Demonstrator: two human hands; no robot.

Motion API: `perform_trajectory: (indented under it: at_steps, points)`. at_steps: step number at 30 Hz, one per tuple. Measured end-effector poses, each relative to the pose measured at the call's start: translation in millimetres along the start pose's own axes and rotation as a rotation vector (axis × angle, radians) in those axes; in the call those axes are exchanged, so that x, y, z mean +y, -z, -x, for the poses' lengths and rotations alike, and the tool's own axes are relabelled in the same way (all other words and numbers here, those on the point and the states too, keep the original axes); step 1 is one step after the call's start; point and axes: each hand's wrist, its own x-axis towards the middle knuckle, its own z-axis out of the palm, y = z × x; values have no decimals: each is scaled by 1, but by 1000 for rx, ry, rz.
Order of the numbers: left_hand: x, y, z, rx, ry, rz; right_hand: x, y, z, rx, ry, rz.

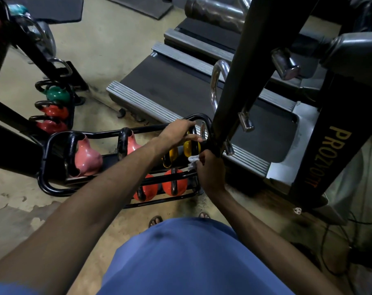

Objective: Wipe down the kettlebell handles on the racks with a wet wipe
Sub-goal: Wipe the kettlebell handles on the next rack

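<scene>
Hands first: left hand (178, 133) is reaching across with its fingers curled over the top rail (196, 118) at the right end of the rack (45, 165). The right hand (210, 169) has the wet wipe (192, 162) bunched up in a pinch, right against the yellow kettlebell (189, 146) on the upper tier. Can't tell if the wipe is actually on the handle yet.

What I'd worry about:

- That corner is cramped. The black upright (234, 81) sits just beside the right knuckles, with a chrome peg (229, 149) poking out, so a quick scrub stroke could bang into it.
- The wipe is wadded small, so it'd probably only clean one side of the handle.
- The orange kettlebells (173, 184) on the lower tier are tucked under the rail and easy to skip.
- Sandalled toes (155, 220) are near the rack's foot, so tipping a bell out while wiping could end badly.
</scene>
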Motion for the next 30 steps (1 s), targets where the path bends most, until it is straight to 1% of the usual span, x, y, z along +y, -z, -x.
perform_trajectory:
  at_steps: [2, 6, 8, 12, 13, 15, 21, 23, 26, 27, 30]
  points:
    - [-1, 0, 0, 2, -14, -31, -1, 1, 1, 24, 43, 11]
    - [-2, -2, 0, 28, -46, -55, 2, 3, 4, 101, 25, -87]
    - [-1, -1, -1, 43, -64, -72, 2, 4, 1, 110, 30, -92]
    - [-1, 0, -2, 42, -71, -98, 0, -1, 2, 76, 78, 203]
    - [-1, 0, -1, 46, -76, -92, -2, -1, 4, 66, 100, 222]
    - [-1, -1, 0, 53, -85, -92, -2, -4, 6, 77, 141, 205]
    - [-4, -1, 2, 70, -118, -93, 1, 3, -4, 200, 144, 135]
    - [-6, -1, 2, 75, -119, -90, 2, 4, -13, 175, 135, 97]
    - [-6, -3, 2, 81, -123, -88, 0, 6, -15, 144, 90, -45]
    - [-6, -4, 2, 84, -121, -85, -1, 5, -11, 137, 136, -53]
    - [-8, -6, 1, 93, -116, -96, 4, -1, -2, 94, 371, 69]
